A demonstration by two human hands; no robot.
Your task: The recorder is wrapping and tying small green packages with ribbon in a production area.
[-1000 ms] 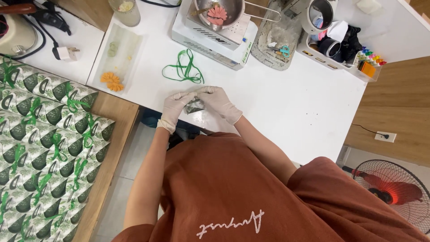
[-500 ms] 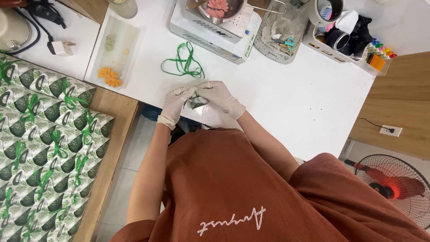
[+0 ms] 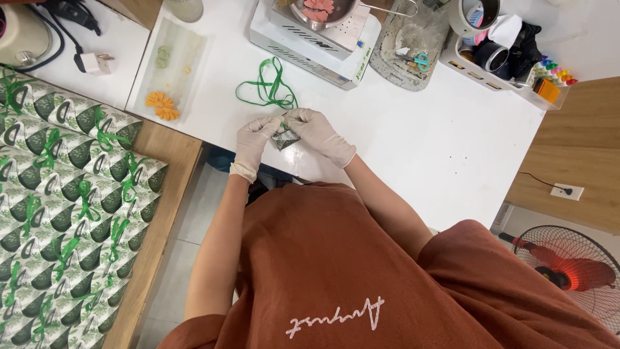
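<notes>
Our gloved left hand (image 3: 253,137) and right hand (image 3: 318,132) pinch a small leaf-printed packet (image 3: 284,137), steadying it beside the green ribbon (image 3: 266,87).

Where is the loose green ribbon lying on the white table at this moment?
In the head view, the green ribbon lies on the white table, just above the two gloved hands, in front of the white scale.

Rows of leaf-patterned packets (image 3: 58,213) tied with green ribbon fill the left — a white scale (image 3: 316,35) bears a metal bowl (image 3: 320,11), scissors (image 3: 416,61) beside it, a fan (image 3: 568,268) far right.
</notes>
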